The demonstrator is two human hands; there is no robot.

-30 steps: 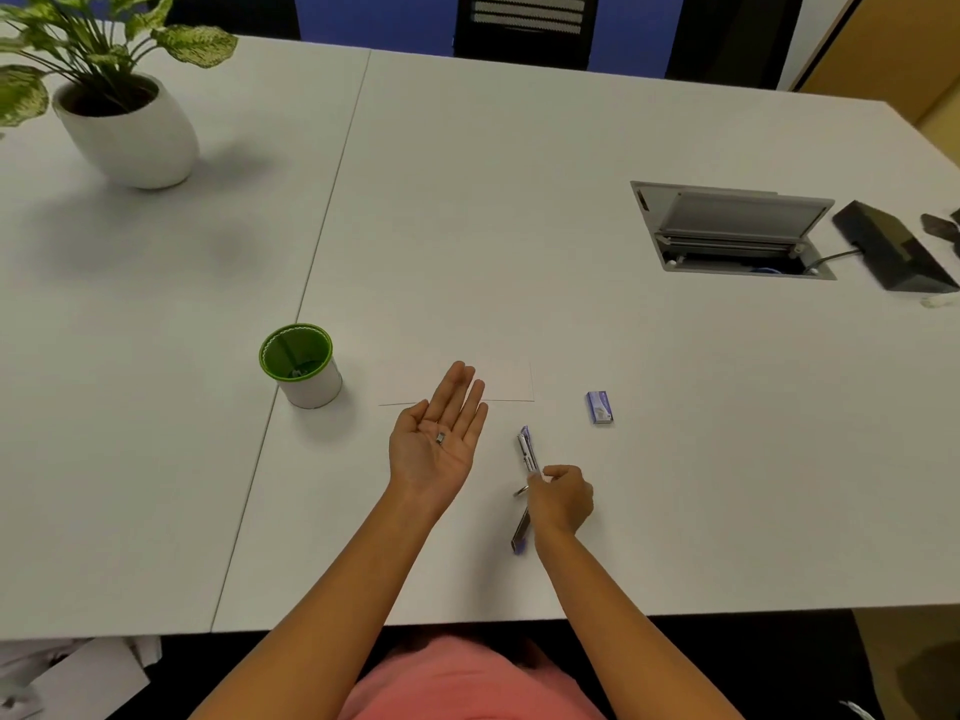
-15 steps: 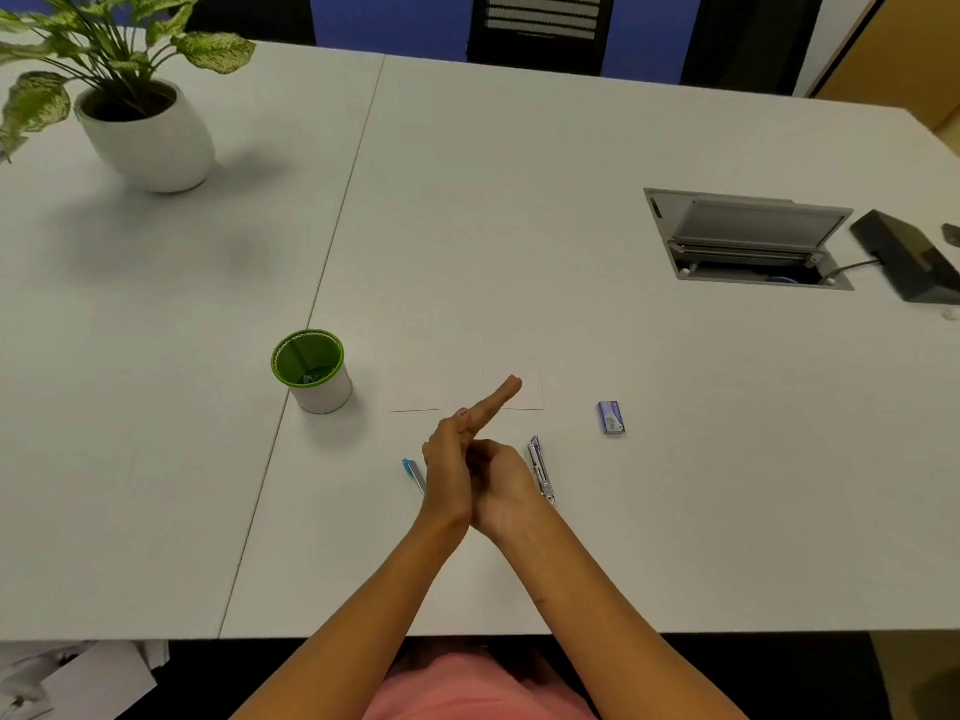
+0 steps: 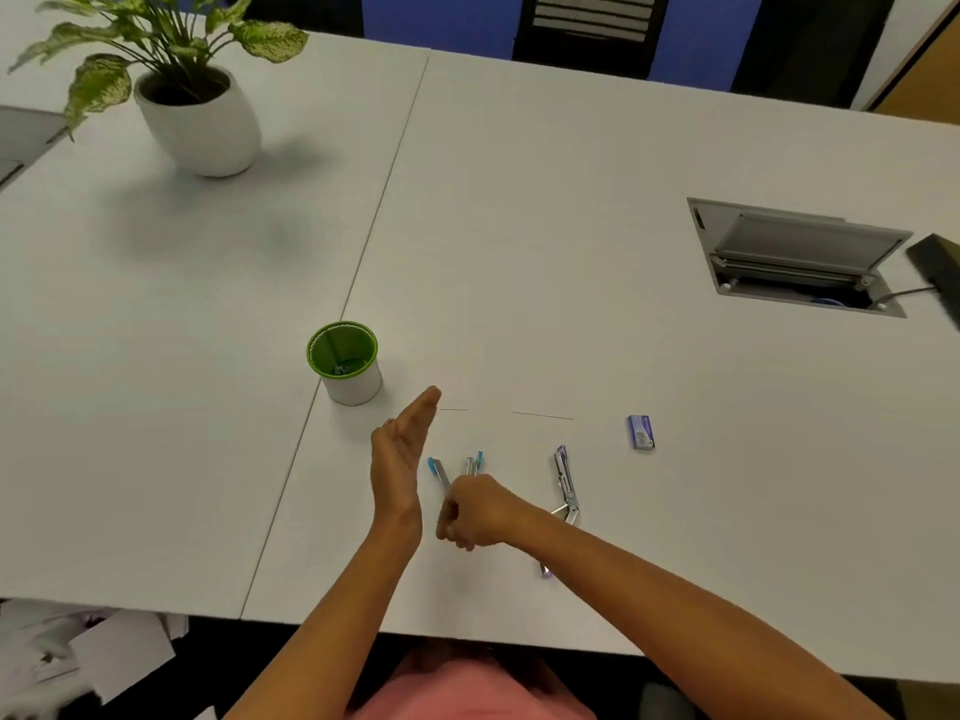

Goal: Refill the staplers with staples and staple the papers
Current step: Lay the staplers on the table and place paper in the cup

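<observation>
While the left hand (image 3: 400, 459) stands open on edge, the right hand (image 3: 475, 511) grips the blue stapler (image 3: 441, 472) just beside it

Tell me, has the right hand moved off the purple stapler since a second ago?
Yes. The right hand has shifted left, toward the green cup, and now closes on the blue stapler; the purple stapler lies open, untouched.

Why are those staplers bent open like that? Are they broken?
Probably not broken. The purple stapler lies splayed open on the table, and the blue stapler is opened too, partly hidden by the right hand. That looks odd, but it fits refilling. The staple box sits nearby.
</observation>
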